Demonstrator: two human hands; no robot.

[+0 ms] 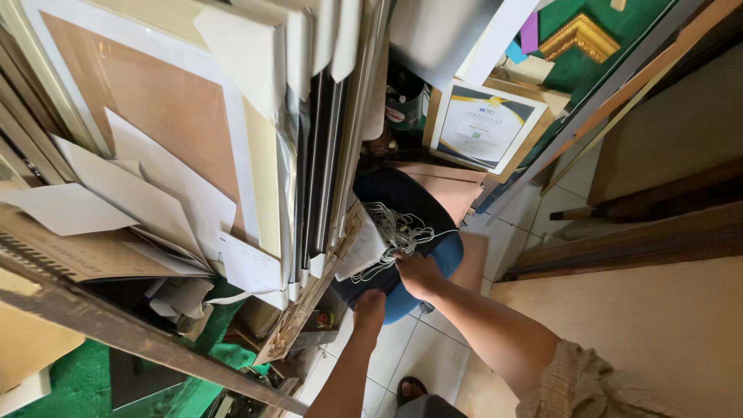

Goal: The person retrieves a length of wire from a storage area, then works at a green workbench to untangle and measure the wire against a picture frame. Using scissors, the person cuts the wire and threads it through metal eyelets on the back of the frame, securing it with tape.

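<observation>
Head view: at lower centre, the left hand (pixel 369 306) reaches up with its forearm straight, fingers pressed on the dark bucket (pixel 402 193) rim (grip unclear). Just right, the right hand (pixel 418 272), arm bent, pinches the white string tangle (pixel 398 232) inside.

Your left hand (pixel 370 308) has its fingers hidden behind the dark bucket (pixel 402 203), so you cannot tell its grip. Beside that bucket, the framed certificate (pixel 484 125) is partly covered above by a white board (pixel 495 35).
</observation>
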